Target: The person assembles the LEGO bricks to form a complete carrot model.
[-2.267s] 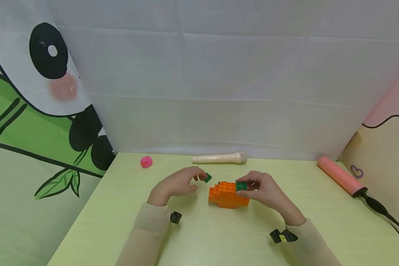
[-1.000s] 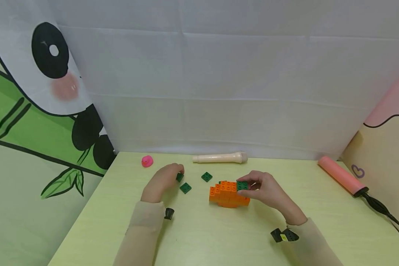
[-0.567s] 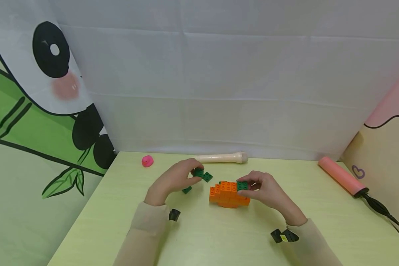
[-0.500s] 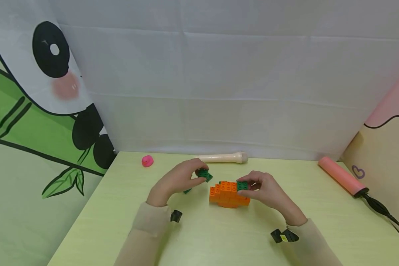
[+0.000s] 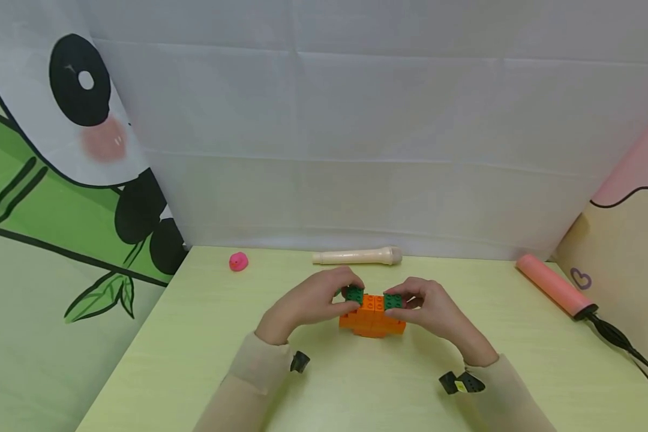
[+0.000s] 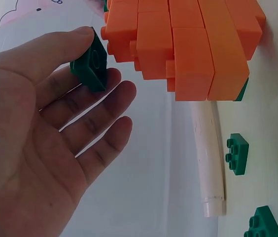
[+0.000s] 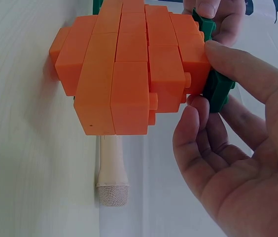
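Observation:
A stepped build of orange toy bricks (image 5: 371, 324) stands mid-table. My left hand (image 5: 313, 300) pinches a green brick (image 6: 90, 66) between thumb and fingers, at the build's upper left. In the left wrist view that brick is tilted, with a gap between it and the orange bricks. My right hand (image 5: 434, 309) grips another green brick (image 7: 219, 90) at the build's upper right, its thumb (image 7: 227, 59) against the top of the build. Two loose green bricks, one nearer (image 6: 237, 154) and one lower (image 6: 263, 224), lie on the table, mostly hidden behind my left hand in the head view.
A cream toy microphone (image 5: 356, 257) lies behind the build along the back edge. A small pink toy (image 5: 238, 261) sits at the back left. At the right lies a pink pump (image 5: 551, 285) with a black nozzle. A white cloth (image 5: 324, 150) hangs behind the table.
My left hand took a green brick from the table on the left and carried it right, past the loose bricks, to the build's upper left. My right hand has stayed in place.

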A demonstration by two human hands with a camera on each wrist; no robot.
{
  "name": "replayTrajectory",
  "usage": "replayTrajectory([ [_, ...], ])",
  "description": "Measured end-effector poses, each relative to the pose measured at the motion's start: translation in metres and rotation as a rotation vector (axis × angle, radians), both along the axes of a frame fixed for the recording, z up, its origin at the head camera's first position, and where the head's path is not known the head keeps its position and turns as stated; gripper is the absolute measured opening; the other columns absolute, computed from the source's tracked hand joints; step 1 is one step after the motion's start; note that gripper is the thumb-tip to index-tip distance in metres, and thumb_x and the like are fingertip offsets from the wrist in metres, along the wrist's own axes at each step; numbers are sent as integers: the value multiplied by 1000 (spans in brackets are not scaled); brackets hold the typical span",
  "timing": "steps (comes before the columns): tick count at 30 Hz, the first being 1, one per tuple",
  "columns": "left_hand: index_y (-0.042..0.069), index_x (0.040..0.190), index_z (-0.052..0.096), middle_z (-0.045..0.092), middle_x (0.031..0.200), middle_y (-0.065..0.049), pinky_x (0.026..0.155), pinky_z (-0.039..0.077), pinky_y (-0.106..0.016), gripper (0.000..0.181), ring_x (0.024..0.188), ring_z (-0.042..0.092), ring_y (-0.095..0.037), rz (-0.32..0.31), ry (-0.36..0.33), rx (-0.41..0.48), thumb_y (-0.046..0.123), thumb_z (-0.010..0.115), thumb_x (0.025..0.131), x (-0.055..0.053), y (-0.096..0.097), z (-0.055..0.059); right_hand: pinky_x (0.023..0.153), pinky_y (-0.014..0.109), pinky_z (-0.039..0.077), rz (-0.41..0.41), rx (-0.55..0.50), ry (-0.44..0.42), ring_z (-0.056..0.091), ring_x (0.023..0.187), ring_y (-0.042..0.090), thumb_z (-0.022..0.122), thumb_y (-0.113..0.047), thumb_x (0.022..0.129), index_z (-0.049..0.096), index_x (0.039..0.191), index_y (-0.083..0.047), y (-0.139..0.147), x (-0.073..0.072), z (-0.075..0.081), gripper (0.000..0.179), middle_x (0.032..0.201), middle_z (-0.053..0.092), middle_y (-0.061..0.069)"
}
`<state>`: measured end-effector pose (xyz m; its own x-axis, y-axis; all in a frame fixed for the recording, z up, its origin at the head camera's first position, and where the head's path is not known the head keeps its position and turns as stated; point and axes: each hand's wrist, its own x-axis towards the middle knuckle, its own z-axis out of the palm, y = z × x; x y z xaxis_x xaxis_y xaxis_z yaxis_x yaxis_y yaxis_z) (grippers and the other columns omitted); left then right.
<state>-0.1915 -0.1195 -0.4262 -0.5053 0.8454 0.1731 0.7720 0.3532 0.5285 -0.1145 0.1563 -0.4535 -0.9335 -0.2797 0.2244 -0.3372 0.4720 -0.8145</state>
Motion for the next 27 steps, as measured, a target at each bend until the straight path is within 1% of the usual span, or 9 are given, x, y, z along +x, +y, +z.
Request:
replayTrajectory([
  [6, 11, 122, 68, 63, 108, 9, 91, 54, -32, 23, 95, 59, -7, -3, -5, -1, 18, 71, 100, -1, 6, -2, 76, 29, 59, 11, -2, 3, 63, 82, 23, 87, -14, 87, 78, 113, -8, 3, -4, 0, 28, 95, 68, 0],
  [9, 10, 122, 68, 63, 108, 8, 91, 54, -33, 24, 95, 60, -10, 0, -2, 0, 18, 71, 99, -1, 8, -2, 76, 29, 59, 13, -2, 3, 63, 82, 23, 87, -14, 87, 78, 113, -8, 4, -6, 0, 28, 95, 68, 0],
  [12, 10, 122, 68, 63, 108, 7, 90, 54, -34, 24, 96, 62, -16, 5, 1, -3, 18, 71, 100, -2, 9, -3, 76, 30, 59, 17, -1, 3, 63, 82, 23, 87, -14, 86, 78, 113, -8, 5, -8, 0, 29, 94, 68, 0],
  [16, 10, 122, 68, 63, 109, 6, 89, 52, -30, 24, 98, 64, -21, 21, 9, -12, 19, 71, 100, -2, 12, -3, 76, 30, 59, 25, -1, 4, 63, 82, 23, 87, -14, 87, 78, 113, -8, 8, -11, 0, 29, 95, 68, 0],
  [20, 10, 121, 69, 62, 108, 6, 86, 51, -26, 23, 96, 64, -22, 37, 26, -18, 19, 71, 100, -3, 15, -2, 76, 29, 58, 31, -4, 0, 63, 82, 23, 87, -15, 87, 78, 114, -8, 10, -14, 0, 29, 95, 68, 0],
  [23, 11, 120, 69, 62, 108, 7, 85, 50, -26, 22, 94, 62, -20, 42, 38, -18, 19, 71, 100, -4, 17, -2, 76, 29, 58, 33, -7, -6, 62, 82, 24, 87, -16, 88, 78, 114, -8, 12, -17, 0, 29, 94, 68, 1],
  [27, 11, 119, 69, 62, 107, 8, 87, 51, -27, 21, 93, 60, -12, 47, 35, -6, 18, 72, 99, -5, 18, -1, 76, 29, 58, 39, -5, -5, 63, 82, 25, 87, -15, 88, 78, 114, -8, 14, -20, 1, 29, 95, 68, 0],
])
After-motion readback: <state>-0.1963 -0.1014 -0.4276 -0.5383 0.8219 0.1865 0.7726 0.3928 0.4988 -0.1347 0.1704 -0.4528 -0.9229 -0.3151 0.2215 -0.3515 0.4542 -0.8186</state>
